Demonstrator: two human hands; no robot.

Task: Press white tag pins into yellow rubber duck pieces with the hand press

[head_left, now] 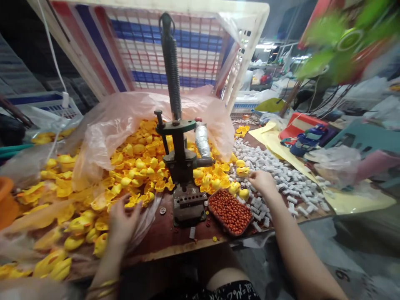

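My left hand [123, 221] is over the near edge of a heap of yellow plastic duck shells [137, 162], fingers apart and a little curled. My right hand [263, 182] is closed at the fingertips on a yellow duck piece [243, 171], beside grey-white small cylinders [275, 175]. Between my hands stands a dark hand press [183, 162] with a spring-wrapped upright rod. A tray of small red-brown beads [229, 211] lies just right of its base. One grey cylinder [192, 232] rests in front of the press.
A white plastic crate [246, 54] with striped cloth leans behind the heap, and a pinkish plastic sheet [125, 108] borders the shells. A green fan [346, 41] is at upper right. A blue bottle [308, 139] stands at right. The table's front edge [175, 250] runs before me.
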